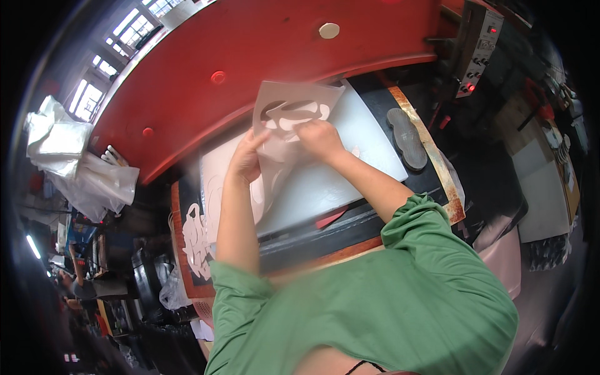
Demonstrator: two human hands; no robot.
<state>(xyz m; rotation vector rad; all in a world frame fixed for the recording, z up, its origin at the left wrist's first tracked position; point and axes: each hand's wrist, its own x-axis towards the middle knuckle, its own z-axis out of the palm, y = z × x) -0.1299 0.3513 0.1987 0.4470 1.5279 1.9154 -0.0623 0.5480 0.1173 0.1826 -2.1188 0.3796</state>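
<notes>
A pale pink sheet with curved shapes cut through it is raised above a white board. Its left edge is gripped by my left hand, the thumb lying over the front. My right hand is closed at the cut-outs, fingers pinched against the sheet. Whether it grips a loose piece or the sheet itself is partly hidden. More pale pink sheet lies on the board's left part. Cut pink pieces are heaped at the left edge of the bed. Beside the board's right edge sits a dark sole-shaped die.
A red machine body spans the far side. At the far right stands a control panel with knobs and lit red indicators. Clear plastic bags hang at the left. A rusty metal edge borders the bed; a red scrap lies near me.
</notes>
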